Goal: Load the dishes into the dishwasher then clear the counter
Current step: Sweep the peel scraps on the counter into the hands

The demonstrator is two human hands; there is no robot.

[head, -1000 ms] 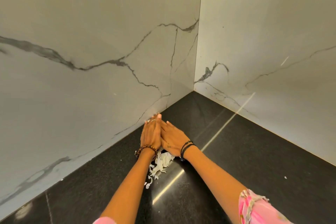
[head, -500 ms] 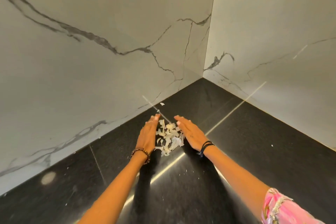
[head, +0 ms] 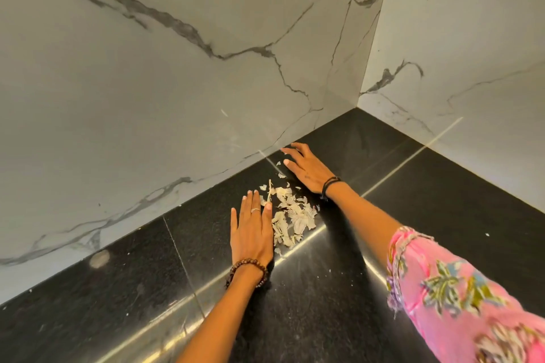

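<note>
**Peelings on a black table in a marble corner**

Head view: pale garlic-like peelings lie heaped on the glossy black stone table beneath grey-veined marble walls. Left hand flat beside them, released; right hand flat behind, fingers spread.

Two white marble-look wall panels with grey veining meet in a vertical corner seam at upper right. Below them runs a polished black stone counter, speckled and split by thin joints. A long bright streak of reflected light crosses the dark surface diagonally, and a soft round glare spot sits near the left wall's base.
</note>
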